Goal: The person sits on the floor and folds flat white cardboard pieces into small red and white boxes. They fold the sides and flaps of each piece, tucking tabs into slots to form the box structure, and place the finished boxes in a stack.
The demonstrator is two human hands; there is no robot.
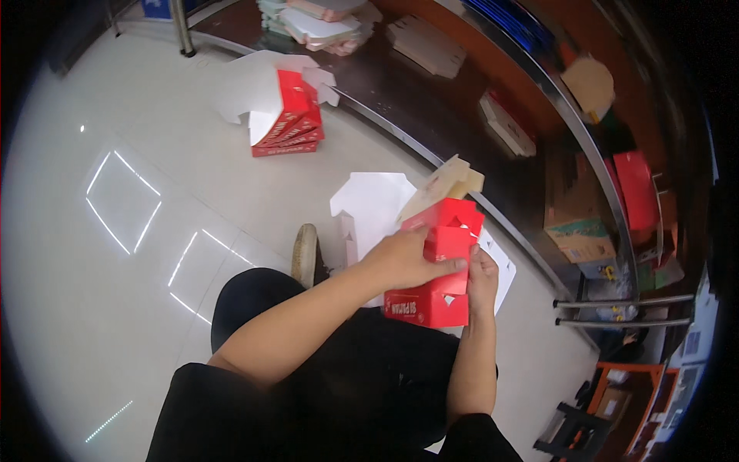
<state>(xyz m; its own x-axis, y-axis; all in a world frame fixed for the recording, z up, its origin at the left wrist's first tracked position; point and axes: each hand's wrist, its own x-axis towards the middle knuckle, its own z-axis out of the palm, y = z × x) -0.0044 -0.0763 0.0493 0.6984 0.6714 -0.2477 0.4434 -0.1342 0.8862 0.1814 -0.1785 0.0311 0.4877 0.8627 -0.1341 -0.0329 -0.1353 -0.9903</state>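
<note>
Red carton (pixel 443 288): angular, part-folded, marked with white lettering
Left hand (pixel 409 259): half curled, carton gripped
Right hand (pixel 483 274): nearly closed, carton edge held

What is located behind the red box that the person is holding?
Past the red box, white cardboard and a beige cardboard piece show in part. What lies directly behind its body is covered, so I cannot tell.

White lettering (pixel 404 309) along the held red box (pixel 446 245), white lettering on stacked red cartons (pixel 296 129) too
</note>
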